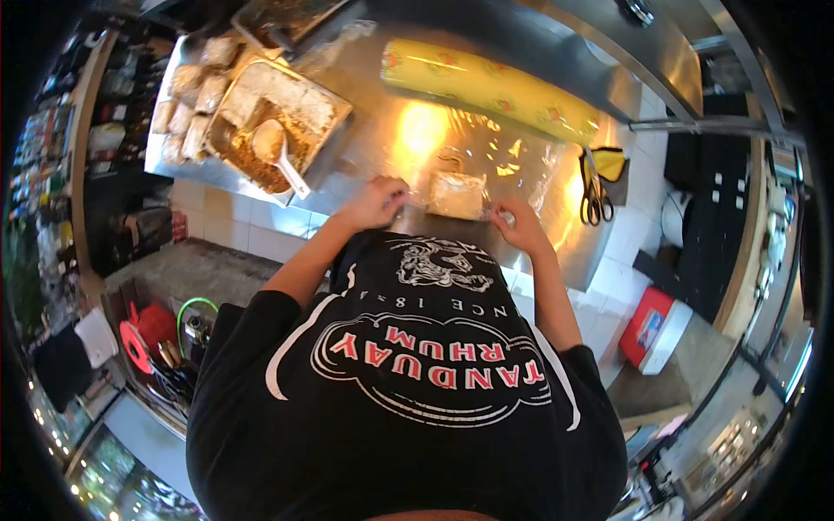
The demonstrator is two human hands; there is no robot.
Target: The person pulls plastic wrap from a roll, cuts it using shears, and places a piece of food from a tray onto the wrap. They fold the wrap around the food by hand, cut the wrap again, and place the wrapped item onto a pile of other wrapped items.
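Observation:
A pale block of food (458, 194) lies on clear plastic film (508, 174) near the front edge of the steel table. On its left side my left hand (373, 201) is closed in a pinch, seemingly on the film's edge. My right hand (519, 224) pinches the film close to the block's right side. The film is see-through, so its exact edges are hard to make out. Behind the block lies a large roll of yellow printed plastic (491, 91).
To the left, a metal tray (326, 143) holds crumbly brown food and a white-handled scoop (280, 154). Several wrapped blocks (210, 93) sit beside it. Black-handled scissors (596, 195) hang at the table's right edge. A red and white cooler (653, 330) stands lower right.

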